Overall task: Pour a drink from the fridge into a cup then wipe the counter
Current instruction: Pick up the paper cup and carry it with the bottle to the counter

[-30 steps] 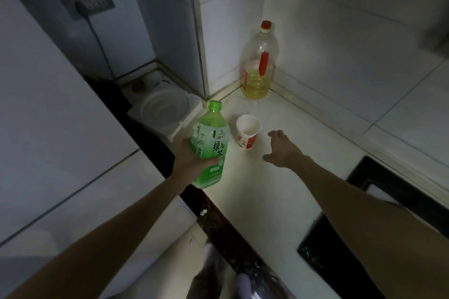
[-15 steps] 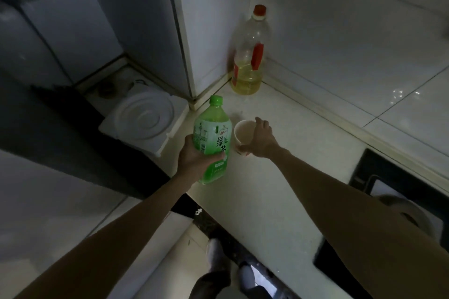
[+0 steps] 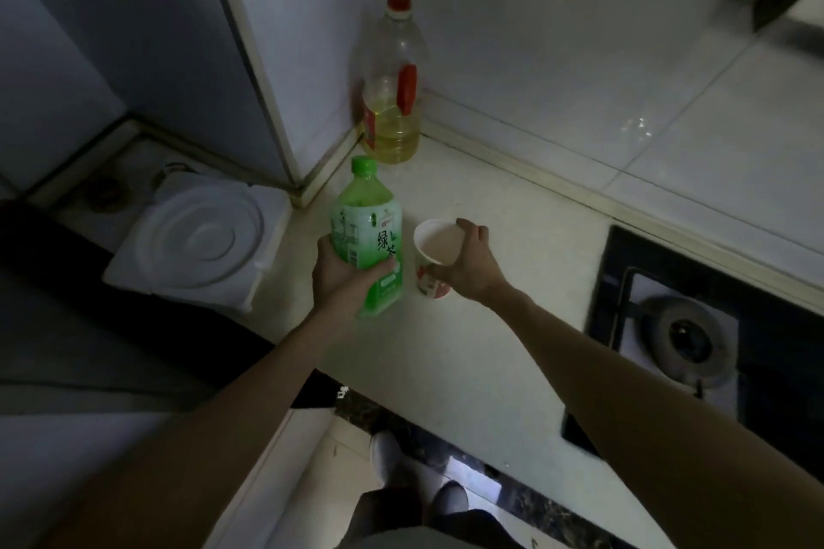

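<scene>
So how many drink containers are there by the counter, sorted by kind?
Bottles: 2, the green tea bottle gripped by the left hand and the oil bottle standing in the corner
Cups: 1, the paper cup held by the right hand
Total: 3

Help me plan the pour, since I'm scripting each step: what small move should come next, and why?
Probably free the right hand from the paper cup, leaving it on the counter, and twist off the green cap. The cap is on the green tea bottle, which the left hand grips, so nothing can pour yet.
</scene>
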